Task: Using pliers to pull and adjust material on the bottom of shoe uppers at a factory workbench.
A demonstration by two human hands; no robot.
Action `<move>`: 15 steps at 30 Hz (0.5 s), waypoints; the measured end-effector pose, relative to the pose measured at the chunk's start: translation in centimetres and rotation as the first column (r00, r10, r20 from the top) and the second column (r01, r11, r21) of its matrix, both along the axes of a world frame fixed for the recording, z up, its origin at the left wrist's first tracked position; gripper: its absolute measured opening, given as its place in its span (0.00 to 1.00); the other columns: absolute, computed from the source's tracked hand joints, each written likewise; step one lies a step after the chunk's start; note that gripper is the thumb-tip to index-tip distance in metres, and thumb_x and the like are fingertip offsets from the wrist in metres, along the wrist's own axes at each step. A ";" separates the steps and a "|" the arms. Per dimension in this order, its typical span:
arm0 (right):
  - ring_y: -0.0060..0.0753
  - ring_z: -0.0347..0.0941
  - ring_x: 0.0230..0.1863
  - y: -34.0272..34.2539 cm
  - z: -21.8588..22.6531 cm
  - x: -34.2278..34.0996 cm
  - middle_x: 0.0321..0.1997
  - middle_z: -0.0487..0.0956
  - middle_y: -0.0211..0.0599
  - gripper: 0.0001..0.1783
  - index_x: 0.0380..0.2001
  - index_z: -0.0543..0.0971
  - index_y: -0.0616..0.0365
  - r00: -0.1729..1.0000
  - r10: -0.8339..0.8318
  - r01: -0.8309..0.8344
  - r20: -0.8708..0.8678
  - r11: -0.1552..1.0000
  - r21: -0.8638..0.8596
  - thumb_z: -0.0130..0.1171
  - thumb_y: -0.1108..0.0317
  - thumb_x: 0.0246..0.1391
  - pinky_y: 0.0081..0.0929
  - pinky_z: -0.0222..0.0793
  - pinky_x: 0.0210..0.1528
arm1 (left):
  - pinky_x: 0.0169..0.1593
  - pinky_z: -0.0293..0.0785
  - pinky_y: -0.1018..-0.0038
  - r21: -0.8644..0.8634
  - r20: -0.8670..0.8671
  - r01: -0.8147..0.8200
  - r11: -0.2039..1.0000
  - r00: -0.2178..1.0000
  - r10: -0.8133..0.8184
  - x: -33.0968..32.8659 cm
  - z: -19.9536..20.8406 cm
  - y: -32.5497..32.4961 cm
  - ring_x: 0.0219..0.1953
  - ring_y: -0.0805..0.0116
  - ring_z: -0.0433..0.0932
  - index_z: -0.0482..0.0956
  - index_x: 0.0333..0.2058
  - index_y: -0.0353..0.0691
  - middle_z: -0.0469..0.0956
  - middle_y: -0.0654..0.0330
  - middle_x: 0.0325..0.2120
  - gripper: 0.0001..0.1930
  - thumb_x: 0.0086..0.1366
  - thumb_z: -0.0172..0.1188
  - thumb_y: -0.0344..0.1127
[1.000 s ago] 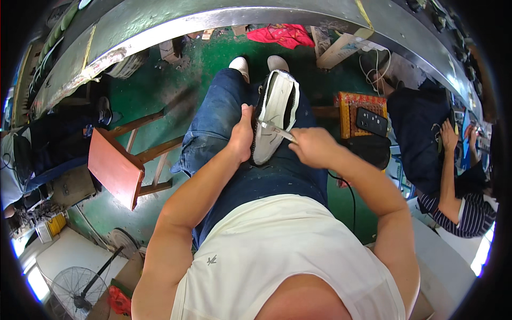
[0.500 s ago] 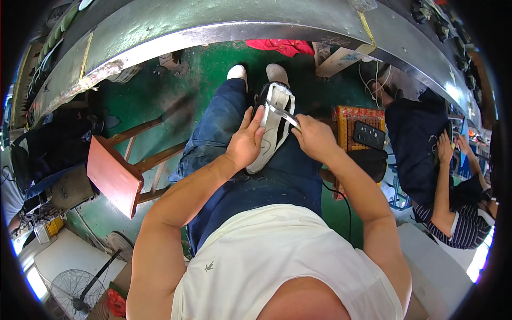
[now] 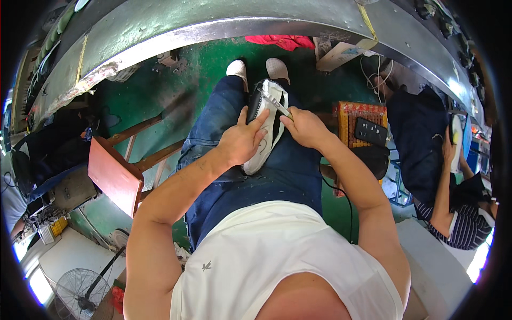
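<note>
A white shoe [image 3: 265,141] with a dark band along its left side lies lengthwise over my lap, its far end towards my feet. Holding it from the left is my left hand [image 3: 242,140], with two fingers reaching forward along it and the grip partly hidden. My right hand [image 3: 305,127] is closed round the near end of a narrow silver metal tool [image 3: 274,101]. This tool slants across the far part of the shoe, its tip near the dark band. A white strip of the shoe stands loose along the right side. The tool's exact kind is unclear.
A metal-edged bench [image 3: 213,34] curves across the far side. To the left stands a reddish wooden stool [image 3: 114,173]; to the right, a black phone [image 3: 370,132] rests on a beaded seat [image 3: 349,120]. A co-worker [image 3: 453,224] sits far right. A fan [image 3: 80,298] is behind left.
The shoe has tilted so more of its dark left side shows. My right hand and the tool have shifted slightly left and away from me. A light shoe now shows in the co-worker's hands.
</note>
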State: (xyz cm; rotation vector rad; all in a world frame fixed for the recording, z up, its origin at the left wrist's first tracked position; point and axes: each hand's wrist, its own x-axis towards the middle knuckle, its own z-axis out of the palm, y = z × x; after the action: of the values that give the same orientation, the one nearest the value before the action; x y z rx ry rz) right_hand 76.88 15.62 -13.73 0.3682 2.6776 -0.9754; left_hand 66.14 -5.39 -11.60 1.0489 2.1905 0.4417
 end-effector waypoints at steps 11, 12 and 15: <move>0.67 0.77 0.39 -2.7 1.0 4.5 0.35 0.80 0.62 0.25 0.39 0.75 0.67 0.993 0.117 -0.117 -0.007 0.991 -0.070 0.48 0.50 0.70 0.53 0.70 0.42 | 0.62 0.70 0.69 0.242 0.528 -0.577 0.780 0.752 0.393 3.3 -4.0 -3.2 0.57 0.55 0.78 0.55 0.71 0.33 0.78 0.39 0.54 0.41 0.64 0.65 0.35; 0.68 0.76 0.39 -2.6 0.9 4.8 0.35 0.80 0.62 0.25 0.39 0.75 0.66 0.997 0.072 -0.069 0.012 0.987 -0.146 0.48 0.50 0.69 0.53 0.70 0.42 | 0.62 0.70 0.69 0.249 0.527 -0.575 0.780 0.756 0.389 3.5 -3.3 -3.4 0.57 0.55 0.78 0.55 0.71 0.33 0.78 0.39 0.54 0.41 0.64 0.65 0.35; 0.60 0.79 0.36 -2.6 1.0 6.3 0.31 0.81 0.56 0.23 0.39 0.75 0.65 0.994 -0.071 0.091 0.079 0.956 -0.280 0.48 0.51 0.70 0.47 0.72 0.41 | 0.62 0.70 0.67 0.251 0.432 -0.388 0.887 0.865 0.256 3.5 -0.6 -4.1 0.56 0.48 0.79 0.47 0.74 0.41 0.78 0.37 0.53 0.50 0.58 0.68 0.34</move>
State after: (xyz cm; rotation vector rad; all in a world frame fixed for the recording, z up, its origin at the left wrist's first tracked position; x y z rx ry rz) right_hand 83.16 13.01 -12.70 0.4432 2.4310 -1.3249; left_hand 69.62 -9.48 -12.16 0.6666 1.9655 1.1108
